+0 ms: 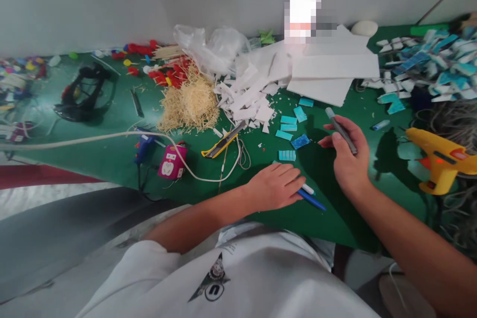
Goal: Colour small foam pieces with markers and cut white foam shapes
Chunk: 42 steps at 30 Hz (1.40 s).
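My left hand (278, 186) is palm down near the front edge of the table, fingers together and bent over a blue pen (315, 200) and a white marker (308, 189). Their ends stick out to the right; the palm side is hidden. Raised over the table, my right hand (352, 156) grips a grey marker (342, 133) between thumb and fingers. Between and beyond my hands lie several small light-blue pieces, a darker blue patterned piece (300, 141) and a striped blue piece (286, 155).
A yellow glue gun (441, 159) stands at the right, below a heap of blue-and-white pieces (439, 64). White scraps (249, 99), white sheets (331, 62) and straw shreds (192, 102) lie behind. A yellow cutter (223, 143), pink power adapter (172, 161) and white cable (112, 136) are left.
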Available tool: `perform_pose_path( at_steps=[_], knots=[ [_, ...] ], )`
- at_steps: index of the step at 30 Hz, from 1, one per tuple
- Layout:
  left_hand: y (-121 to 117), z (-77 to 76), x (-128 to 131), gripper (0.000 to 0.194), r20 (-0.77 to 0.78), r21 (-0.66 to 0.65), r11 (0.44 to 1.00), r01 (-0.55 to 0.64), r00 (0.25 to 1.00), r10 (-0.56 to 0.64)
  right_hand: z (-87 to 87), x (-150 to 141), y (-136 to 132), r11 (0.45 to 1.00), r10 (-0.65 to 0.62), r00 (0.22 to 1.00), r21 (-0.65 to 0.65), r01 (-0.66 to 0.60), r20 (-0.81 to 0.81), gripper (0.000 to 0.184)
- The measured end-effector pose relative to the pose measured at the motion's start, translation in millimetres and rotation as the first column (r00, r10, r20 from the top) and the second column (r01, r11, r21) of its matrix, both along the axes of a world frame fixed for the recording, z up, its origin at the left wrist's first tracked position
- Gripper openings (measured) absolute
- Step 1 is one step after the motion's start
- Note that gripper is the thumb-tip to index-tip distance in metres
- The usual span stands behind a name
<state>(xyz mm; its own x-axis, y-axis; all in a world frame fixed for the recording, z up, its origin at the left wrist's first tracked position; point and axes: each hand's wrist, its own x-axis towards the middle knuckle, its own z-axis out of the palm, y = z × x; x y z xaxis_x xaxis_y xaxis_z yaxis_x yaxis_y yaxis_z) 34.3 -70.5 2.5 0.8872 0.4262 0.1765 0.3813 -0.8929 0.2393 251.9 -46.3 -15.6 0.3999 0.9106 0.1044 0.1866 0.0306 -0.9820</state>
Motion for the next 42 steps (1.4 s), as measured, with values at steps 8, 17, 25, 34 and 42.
perform_pose_path(
  at_steps=[8,17,25,34,42],
  knots=[
    [-13,-3.3,-23,0.023,-0.039,-0.089,0.995,-0.041,0.999,0.038,-1.4,-4,-1,1.000,0.023,0.999,-0.017,-0.022,0.032,0.029],
    [6,9.4,-21,0.031,-0.061,-0.223,0.939,-0.263,0.965,0.256,-11.0,-3,2,0.999,0.049,0.994,0.006,-0.049,0.097,0.033],
    [24,9.2,7,0.025,0.127,-0.594,0.736,-0.325,0.866,0.484,-11.8,0,-6,0.969,0.120,0.929,0.161,-0.186,0.349,0.040],
    [28,-3.4,12,0.051,0.246,-0.911,0.403,-0.087,0.669,0.701,-16.3,-26,-22,0.784,0.302,0.656,0.211,-0.584,0.692,0.092],
    [25,2.5,-8,0.031,0.186,-0.906,0.380,-0.187,0.630,0.754,-4.4,-46,-26,0.716,0.399,0.624,0.197,-0.670,0.672,0.110]
  ],
)
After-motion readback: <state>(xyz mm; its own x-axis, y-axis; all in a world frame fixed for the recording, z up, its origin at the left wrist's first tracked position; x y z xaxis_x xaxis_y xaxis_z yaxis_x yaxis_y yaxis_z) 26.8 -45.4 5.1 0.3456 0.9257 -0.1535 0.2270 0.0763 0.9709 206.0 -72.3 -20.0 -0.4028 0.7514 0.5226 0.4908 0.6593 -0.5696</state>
